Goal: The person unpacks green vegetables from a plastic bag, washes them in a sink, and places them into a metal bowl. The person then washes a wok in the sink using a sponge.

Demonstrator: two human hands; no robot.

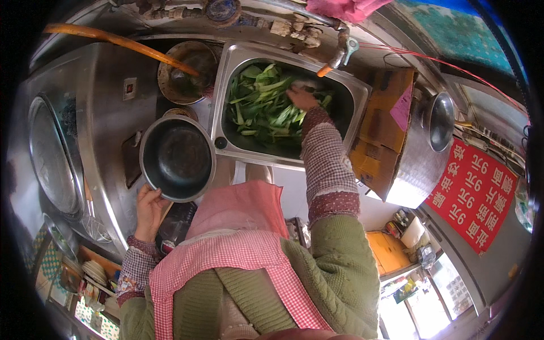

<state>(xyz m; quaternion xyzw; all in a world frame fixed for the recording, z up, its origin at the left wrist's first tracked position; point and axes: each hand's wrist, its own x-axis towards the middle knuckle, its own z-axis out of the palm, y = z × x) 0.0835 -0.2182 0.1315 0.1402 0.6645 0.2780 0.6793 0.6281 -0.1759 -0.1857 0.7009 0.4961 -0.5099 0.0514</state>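
Note:
My left hand (149, 207) grips the near rim of a round metal bowl (178, 157), thumb over the edge. Nothing shows inside the bowl, which I hold just left of a stainless steel sink (260, 157). Long leafy greens (265, 106) fill much of the basin. My right hand (302, 97) reaches down among them near the far side; it is blurred, and whether its fingers close on any leaves cannot be told. A whitish blur lies just beyond those fingers.
A tap (335, 55) with an orange end overhangs the sink's far rim. Left of the sink stands a round bucket (187, 72), a long wooden handle (123, 42) slanting into it. To the right are a cardboard box (382, 131) and a large metal pot (418, 170).

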